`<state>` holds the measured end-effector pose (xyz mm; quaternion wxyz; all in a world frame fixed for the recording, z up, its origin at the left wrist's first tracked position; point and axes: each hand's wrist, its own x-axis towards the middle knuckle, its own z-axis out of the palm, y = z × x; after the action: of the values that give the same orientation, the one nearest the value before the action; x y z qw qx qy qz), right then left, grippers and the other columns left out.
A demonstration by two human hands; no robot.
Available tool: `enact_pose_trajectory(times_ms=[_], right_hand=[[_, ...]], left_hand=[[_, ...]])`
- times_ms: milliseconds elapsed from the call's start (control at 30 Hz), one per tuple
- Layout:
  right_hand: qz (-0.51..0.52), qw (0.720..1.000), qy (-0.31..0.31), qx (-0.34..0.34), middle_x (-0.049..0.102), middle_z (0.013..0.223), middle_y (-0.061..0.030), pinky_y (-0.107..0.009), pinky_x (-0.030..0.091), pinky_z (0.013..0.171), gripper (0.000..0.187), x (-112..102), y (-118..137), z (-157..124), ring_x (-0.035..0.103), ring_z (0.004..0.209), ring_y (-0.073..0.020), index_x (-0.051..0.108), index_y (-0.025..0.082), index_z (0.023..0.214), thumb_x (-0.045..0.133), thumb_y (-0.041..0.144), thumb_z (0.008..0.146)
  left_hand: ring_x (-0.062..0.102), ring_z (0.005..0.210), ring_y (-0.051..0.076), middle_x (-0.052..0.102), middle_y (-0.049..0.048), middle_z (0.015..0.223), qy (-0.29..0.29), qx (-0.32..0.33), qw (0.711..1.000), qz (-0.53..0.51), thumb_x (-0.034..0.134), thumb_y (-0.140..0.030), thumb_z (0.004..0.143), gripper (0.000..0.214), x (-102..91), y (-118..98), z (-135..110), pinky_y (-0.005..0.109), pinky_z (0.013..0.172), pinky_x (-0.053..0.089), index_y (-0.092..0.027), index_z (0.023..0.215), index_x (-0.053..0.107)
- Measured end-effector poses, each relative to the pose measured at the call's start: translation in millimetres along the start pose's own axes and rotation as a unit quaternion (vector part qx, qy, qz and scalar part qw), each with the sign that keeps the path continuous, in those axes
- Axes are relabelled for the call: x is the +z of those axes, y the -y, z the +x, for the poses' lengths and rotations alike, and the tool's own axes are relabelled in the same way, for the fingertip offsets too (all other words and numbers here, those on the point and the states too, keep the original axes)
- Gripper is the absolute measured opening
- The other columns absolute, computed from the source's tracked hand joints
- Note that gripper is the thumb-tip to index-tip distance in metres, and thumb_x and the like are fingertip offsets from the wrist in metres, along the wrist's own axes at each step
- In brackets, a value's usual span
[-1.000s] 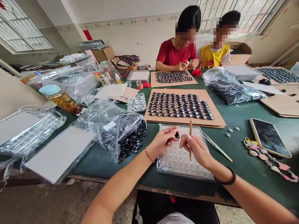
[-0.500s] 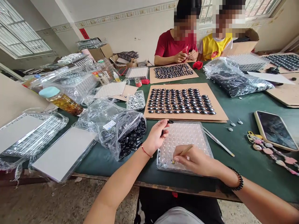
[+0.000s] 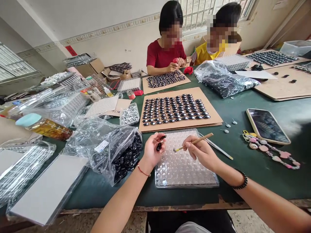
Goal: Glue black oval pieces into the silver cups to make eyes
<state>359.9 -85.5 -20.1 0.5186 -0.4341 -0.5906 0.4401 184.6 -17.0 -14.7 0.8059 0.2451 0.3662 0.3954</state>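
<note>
The left hand [image 3: 152, 149] is curled around a small black oval piece [image 3: 159, 146], pinching it between thumb and fingers just above the far left corner of the clear bubble tray [image 3: 187, 168]. The right hand [image 3: 201, 152] is closed on a thin wooden stick [image 3: 194, 141], held like a pen; its near tip points left toward the black piece and carries a tiny pale bit, and the 2 hands sit close together but apart. The tray lies flat on the green counter [image 3: 243, 171] at its near edge, its rows of round cells mostly clear.

Just beyond the tray lies a cardboard sheet [image 3: 213, 116] covered with rows of the same black ovals. Left of the hands a clear plastic bag [image 3: 107, 145] spills more black pieces; a white sticker on it bears print too small to read. Farther left lies a jar with a pale blue lid [image 3: 41, 124], on its side. To the right, a phone [image 3: 267, 125] rests face up beside a string of pastel charms [image 3: 272, 154]. A few small silver pins [image 3: 227, 125] lie between the cardboard and the phone.

At the far side 2 people sit, 1 in a red shirt [image 3: 162, 55] and 1 in yellow [image 3: 204, 53], their hands over another cardboard of black pieces. No brand name is legible anywhere
</note>
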Motion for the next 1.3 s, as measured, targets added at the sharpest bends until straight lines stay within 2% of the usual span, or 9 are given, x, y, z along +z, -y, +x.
enact_pose_trajectory(times_ms=[100,233,300,433,567,667,867,1167,1300], right_hand=[[-0.028,0.999,-0.021,-0.010,0.049,0.067,-0.0017,-0.024,0.033,0.050,0.029,0.5,0.0,-0.2,0.041,0.051,-0.0112,0.051,0.015,0.078,0.040,0.039,0.092],[-0.160,0.985,-0.032,-0.050,0.051,0.068,-0.0027,-0.025,0.034,0.054,0.026,-1.2,-1.7,-0.9,0.046,0.059,-0.0146,0.051,0.016,0.081,0.036,0.034,0.093],[-0.227,0.971,-0.028,-0.070,0.053,0.071,-0.0036,-0.025,0.034,0.055,0.025,-1.7,-3.3,-1.2,0.048,0.062,-0.0155,0.051,0.017,0.083,0.035,0.032,0.094],[-0.304,0.946,-0.010,-0.107,0.056,0.073,-0.0034,-0.023,0.032,0.051,0.024,-1.1,-6.7,-1.9,0.050,0.059,-0.0145,0.052,0.017,0.086,0.034,0.030,0.094],[-0.303,0.944,0.011,-0.130,0.057,0.075,-0.0034,-0.023,0.035,0.054,0.024,0.2,-7.5,-2.7,0.051,0.061,-0.0138,0.053,0.016,0.088,0.033,0.029,0.095],[-0.304,0.941,0.029,-0.143,0.058,0.077,-0.0034,-0.023,0.036,0.056,0.024,1.1,-8.7,-4.0,0.053,0.064,-0.0143,0.054,0.017,0.090,0.033,0.027,0.095],[-0.300,0.941,0.006,-0.154,0.060,0.077,-0.0029,-0.024,0.036,0.057,0.023,3.6,-13.5,-4.8,0.054,0.065,-0.0145,0.056,0.017,0.089,0.036,0.026,0.095],[-0.268,0.940,-0.102,-0.183,0.058,0.065,0.0001,-0.023,0.034,0.052,0.020,2.6,-13.7,-5.5,0.051,0.056,-0.0120,0.057,0.017,0.077,0.050,0.030,0.090],[-0.255,0.947,-0.060,-0.186,0.057,0.067,-0.0011,-0.023,0.035,0.052,0.020,0.8,-12.7,-4.9,0.051,0.056,-0.0123,0.055,0.016,0.084,0.044,0.032,0.093]], left_hand=[[0.036,0.038,0.002,0.046,-0.0044,0.054,-0.005,0.018,0.993,0.120,0.060,-0.035,0.070,0.022,3.9,2.4,-3.0,0.013,0.033,0.018,-0.015,0.070,0.051],[0.034,0.038,0.002,0.045,-0.0059,0.055,0.008,0.057,0.955,0.292,0.057,-0.036,0.075,0.025,10.0,3.3,-12.3,0.015,0.036,0.021,-0.018,0.092,0.055],[0.044,0.047,0.006,0.052,-0.0024,0.059,0.009,0.125,0.900,0.418,0.054,-0.038,0.077,0.023,12.6,4.1,-17.3,0.017,0.043,0.031,-0.017,0.085,0.060],[0.056,0.075,0.016,0.063,0.0031,0.078,0.034,0.288,0.748,0.597,0.051,-0.034,0.080,0.021,13.7,9.3,-22.3,0.025,0.067,0.042,-0.019,0.079,0.064],[0.056,0.083,0.017,0.063,0.0039,0.091,0.066,0.310,0.672,0.669,0.039,-0.030,0.087,0.027,8.9,13.9,-20.3,0.028,0.073,0.043,-0.022,0.102,0.059],[0.056,0.079,0.015,0.062,0.0024,0.086,0.067,0.294,0.641,0.706,0.035,-0.030,0.088,0.027,6.3,13.4,-18.7,0.027,0.071,0.042,-0.023,0.095,0.060],[0.054,0.074,0.014,0.061,0.0003,0.079,0.048,0.260,0.644,0.717,0.037,-0.032,0.087,0.025,8.8,7.1,-18.1,0.025,0.066,0.038,-0.020,0.080,0.058],[0.045,0.058,0.011,0.052,-0.0026,0.062,0.022,0.199,0.749,0.632,0.039,-0.039,0.084,0.030,14.1,11.3,-19.7,0.021,0.054,0.032,-0.017,0.069,0.053],[0.043,0.057,0.011,0.050,-0.0033,0.061,-0.002,0.202,0.781,0.591,0.041,-0.039,0.082,0.028,13.8,12.7,-18.1,0.021,0.053,0.032,-0.017,0.070,0.053]])
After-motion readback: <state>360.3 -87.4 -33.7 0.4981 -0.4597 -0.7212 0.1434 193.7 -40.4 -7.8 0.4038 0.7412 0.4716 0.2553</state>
